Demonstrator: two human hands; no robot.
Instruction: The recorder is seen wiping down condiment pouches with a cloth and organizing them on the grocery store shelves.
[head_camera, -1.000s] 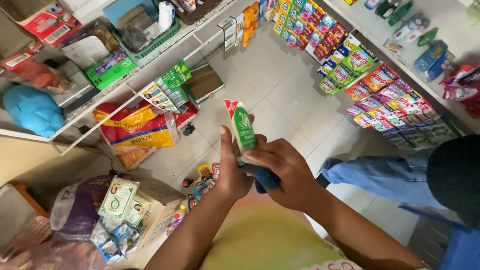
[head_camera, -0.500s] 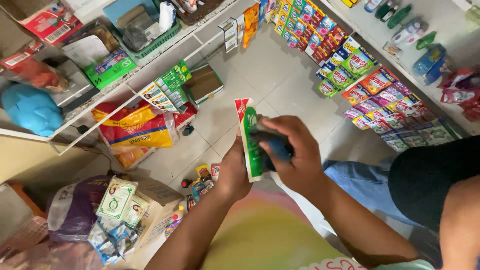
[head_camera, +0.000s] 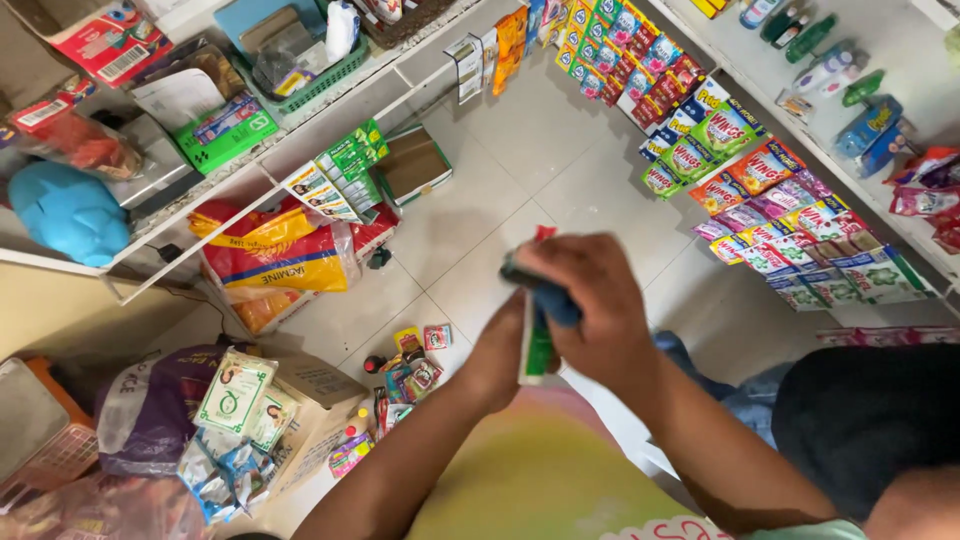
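Since the earlier frame the right hand (head_camera: 600, 305) has slid up over the green packet (head_camera: 538, 350), covering its upper part so only the lower strip and a red tip show. Its fingers are curled tight around a blue cloth (head_camera: 555, 303) pressed against the packet. From below, the left hand (head_camera: 497, 360) grips the packet at centre frame, fingers closed on its back. Pale floor tiles (head_camera: 520, 150) fill the middle of the room. Hanging sachets (head_camera: 760, 190) line the upper right, a shelf (head_camera: 300, 130) with boxes crosses the upper left, and a yellow-red sack (head_camera: 275, 255) sits under it. A yellow-pink surface (head_camera: 540, 470) lies at the bottom.
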